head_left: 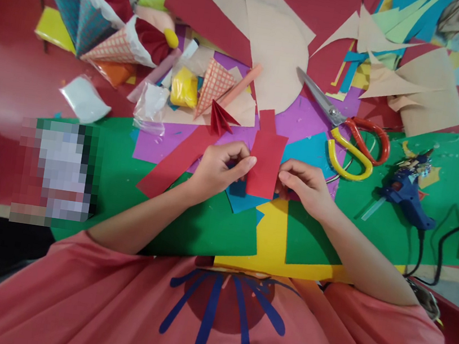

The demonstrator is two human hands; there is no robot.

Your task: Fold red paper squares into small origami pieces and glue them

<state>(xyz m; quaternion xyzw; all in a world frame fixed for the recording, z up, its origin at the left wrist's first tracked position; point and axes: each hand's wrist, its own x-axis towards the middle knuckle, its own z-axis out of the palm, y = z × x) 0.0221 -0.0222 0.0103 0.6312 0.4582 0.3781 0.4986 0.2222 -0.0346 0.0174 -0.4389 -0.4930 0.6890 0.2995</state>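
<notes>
A small red paper rectangle (267,166) is held upright between my two hands. My left hand (226,166) pinches its left edge, thumb in front and fingers curled behind. At the lower right edge, my right hand (306,186) grips it with thumb and bent fingers; the fingertips are partly hidden. Just beyond it lies a narrower red paper piece (268,121). A red paper strip (177,163) slants away to the left of my left hand, with a pleated red paper fan (221,119) at its upper end. Blue paper (246,200) shows beneath my hands.
Scissors (343,119) with red and yellow handles lie beyond my right hand. A blue glue gun (409,197) with a cord rests at the right. Patterned paper cones (114,45), small plastic packets (151,105) and beige paper (272,52) cover the far side. Green sheets (205,225) lie underneath.
</notes>
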